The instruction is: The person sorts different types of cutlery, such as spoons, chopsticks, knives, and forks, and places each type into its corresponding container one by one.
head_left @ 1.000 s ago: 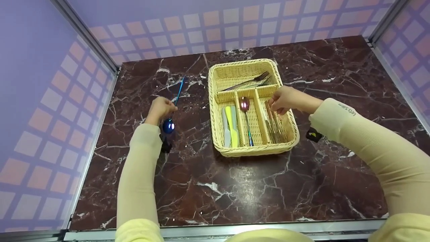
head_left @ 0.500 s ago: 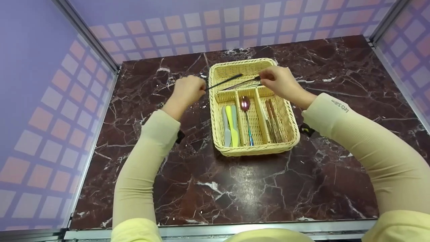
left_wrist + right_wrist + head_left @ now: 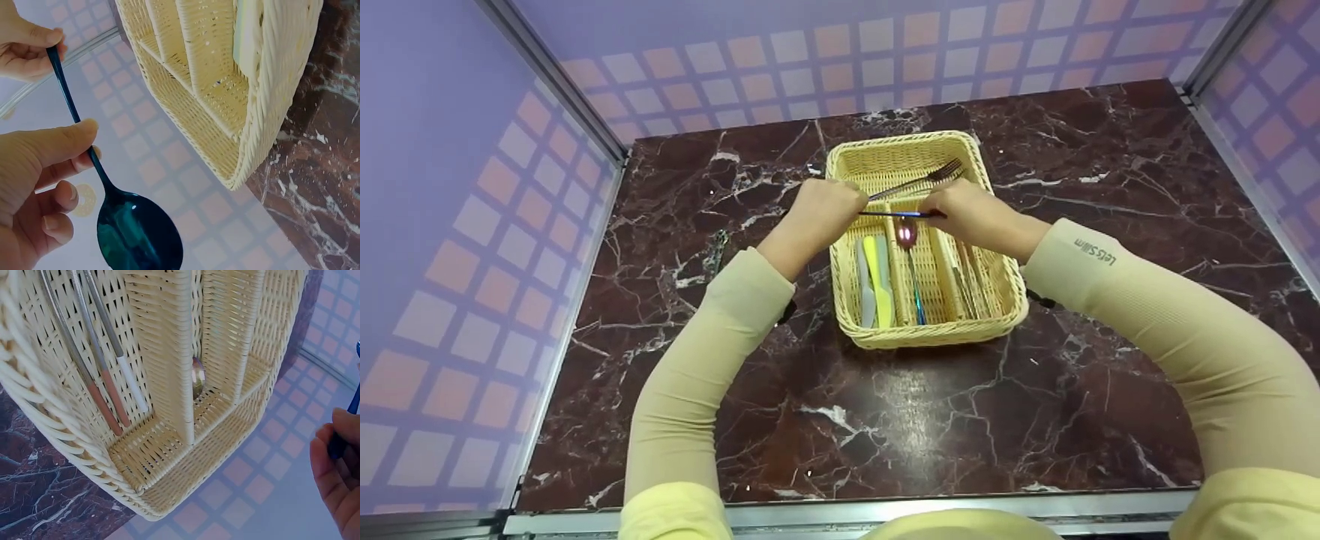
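A shiny blue spoon (image 3: 140, 230) is held above the divided wicker basket (image 3: 934, 334) by both hands. My left hand (image 3: 826, 208) pinches its handle close to the bowl; in the left wrist view the thumb and index finger meet on it. At the handle's other end, my right hand (image 3: 971, 216) pinches the tip between thumb and finger. The spoon's handle (image 3: 896, 214) spans between the hands in the head view, where the left hand hides the bowl. Below it, a pinkish spoon (image 3: 906, 232) lies in the basket's middle compartment.
Knives (image 3: 877, 289), grey and yellow, fill the basket's left compartment. Thin chopsticks (image 3: 93, 354) with pink and white ends lie in the right one, and forks (image 3: 946, 171) in the back one. Patterned walls (image 3: 877, 67) border the dark marbled tabletop (image 3: 900, 420).
The left hand has lifted the blue spoon off the table on the left and carried it right over the basket. The right hand has moved left and taken hold of the handle end.
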The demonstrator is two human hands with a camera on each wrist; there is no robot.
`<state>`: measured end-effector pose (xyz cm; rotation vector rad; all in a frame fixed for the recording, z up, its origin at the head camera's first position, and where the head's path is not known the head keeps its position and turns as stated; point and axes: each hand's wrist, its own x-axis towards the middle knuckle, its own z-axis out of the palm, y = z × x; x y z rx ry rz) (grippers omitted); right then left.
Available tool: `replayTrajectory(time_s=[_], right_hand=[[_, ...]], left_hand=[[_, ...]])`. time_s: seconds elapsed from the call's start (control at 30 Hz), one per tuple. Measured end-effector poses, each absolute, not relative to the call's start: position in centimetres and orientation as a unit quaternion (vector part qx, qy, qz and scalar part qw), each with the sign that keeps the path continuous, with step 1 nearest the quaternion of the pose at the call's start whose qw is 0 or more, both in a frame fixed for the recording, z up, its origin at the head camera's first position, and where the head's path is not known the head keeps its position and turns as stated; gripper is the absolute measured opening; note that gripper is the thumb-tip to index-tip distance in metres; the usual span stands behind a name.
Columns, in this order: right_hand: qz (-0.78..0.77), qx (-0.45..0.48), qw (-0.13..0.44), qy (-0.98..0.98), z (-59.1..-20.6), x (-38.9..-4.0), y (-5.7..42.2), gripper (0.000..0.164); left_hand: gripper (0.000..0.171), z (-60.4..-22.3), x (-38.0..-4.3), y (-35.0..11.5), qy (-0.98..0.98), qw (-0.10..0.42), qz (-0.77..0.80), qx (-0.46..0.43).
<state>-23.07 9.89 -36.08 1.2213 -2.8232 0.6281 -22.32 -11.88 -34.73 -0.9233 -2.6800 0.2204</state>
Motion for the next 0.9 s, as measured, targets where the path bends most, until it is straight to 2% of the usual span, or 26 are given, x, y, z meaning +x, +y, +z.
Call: replayTrajectory(time_s=[0.27,0.37,0.47,0.6,0.77,0.83,0.9], right_hand=[[0.159,0.352,-0.027,-0.922,-36.6,-23.0,9.5,0.008],[0.161,0.354,-0.044,-0.92,-36.7,-22.7,9.4,0.006],[0.164,0.355,-0.065,-0.918,-36.7,-22.2,9.3,0.007],[0.195,0.304,-0.145,-0.921,-36.6,-21.7,9.8,0.009],[0.287,0.177,-0.309,-0.889,-36.6,-21.6,11.5,0.011],[0.316,0.143,-0.357,-0.867,-36.8,-21.8,12.2,0.009],[0.337,0.124,-0.388,-0.849,-37.0,-22.0,12.8,0.016]], left_hand=[[0.022,-35.2,-22.4,-11.0,-0.926,0.152,0.1,-0.331],[0.02,-35.7,-22.3,-11.0,-0.918,0.173,0.091,-0.344],[0.018,-36.6,-22.5,-11.2,-0.904,0.218,0.065,-0.362],[0.01,-37.7,-22.9,-12.3,-0.894,0.258,0.0,-0.367],[0.018,-39.0,-23.5,-15.7,-0.92,0.238,-0.075,-0.303],[0.019,-39.7,-23.7,-17.1,-0.931,0.235,-0.083,-0.267],[0.019,-40.4,-23.7,-18.4,-0.937,0.238,-0.086,-0.239]])
